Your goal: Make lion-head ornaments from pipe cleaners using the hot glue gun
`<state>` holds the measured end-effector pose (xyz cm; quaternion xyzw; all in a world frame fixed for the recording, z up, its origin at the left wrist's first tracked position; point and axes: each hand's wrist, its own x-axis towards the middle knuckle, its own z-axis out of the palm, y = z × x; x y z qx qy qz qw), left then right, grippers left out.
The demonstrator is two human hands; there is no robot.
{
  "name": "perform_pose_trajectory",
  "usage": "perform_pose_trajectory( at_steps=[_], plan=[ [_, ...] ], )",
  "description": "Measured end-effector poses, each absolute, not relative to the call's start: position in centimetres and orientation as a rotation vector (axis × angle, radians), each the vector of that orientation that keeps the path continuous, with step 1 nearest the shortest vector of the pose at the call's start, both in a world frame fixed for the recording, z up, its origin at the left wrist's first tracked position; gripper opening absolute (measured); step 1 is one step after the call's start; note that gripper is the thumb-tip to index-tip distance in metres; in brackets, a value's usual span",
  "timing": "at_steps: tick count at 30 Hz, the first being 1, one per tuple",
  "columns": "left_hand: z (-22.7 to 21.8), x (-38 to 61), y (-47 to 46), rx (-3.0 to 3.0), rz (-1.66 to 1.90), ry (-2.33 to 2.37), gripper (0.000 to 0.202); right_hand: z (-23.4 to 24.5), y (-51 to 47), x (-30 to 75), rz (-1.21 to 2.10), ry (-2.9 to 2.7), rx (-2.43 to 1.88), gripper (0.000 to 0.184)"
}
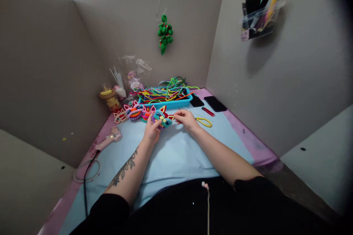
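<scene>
My left hand is closed on a fuzzy animal head in turquoise, purple and yellow, with red-and-yellow pointed ears. To its right, my right hand pinches a red-and-yellow ear piece at the head's side; whether that piece is fixed to the head I cannot tell. Several similar fuzzy heads lie just left of my left hand: an orange-and-pink one, a lilac-and-orange one and a white-and-red one. Yellow-handled scissors rest to the right of my right hand.
Behind my hands stands a blue tray heaped with colourful pipe cleaners. A pink glue gun with a black cord lies left. A red cutter and a black phone lie right. A lidded cup stands back left. Grey partitions surround the table.
</scene>
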<state>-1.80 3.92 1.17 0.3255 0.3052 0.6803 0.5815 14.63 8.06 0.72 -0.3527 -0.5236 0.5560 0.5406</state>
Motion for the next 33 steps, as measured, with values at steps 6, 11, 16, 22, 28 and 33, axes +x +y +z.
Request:
perform_pose_trajectory(
  at_steps=[6,11,16,22,28,33],
  plan=[
    [1.01,-1.88,4.04,0.781,1.592,0.712,0.066,0.62,8.0,14.45,1.34,-1.231,-0.829,0.024],
    [1.02,-1.89,3.99,0.77,1.6,0.703,0.065,0.48,8.05,14.4,1.338,-1.232,-0.827,0.024],
    [0.82,-1.92,4.1,0.777,1.598,0.702,0.066,0.26,8.17,14.36,1.338,-1.23,-0.831,0.024],
    [0.84,-1.91,4.08,0.782,1.598,0.706,0.065,0.11,8.29,14.27,1.344,-1.219,-0.844,0.027],
    [0.93,-1.85,3.99,0.764,1.599,0.705,0.064,0.05,8.23,14.25,1.348,-1.214,-0.839,0.026],
    [0.85,-1.85,4.03,0.768,1.602,0.703,0.064,0.11,8.23,14.22,1.34,-1.213,-0.845,0.026]
  ],
)
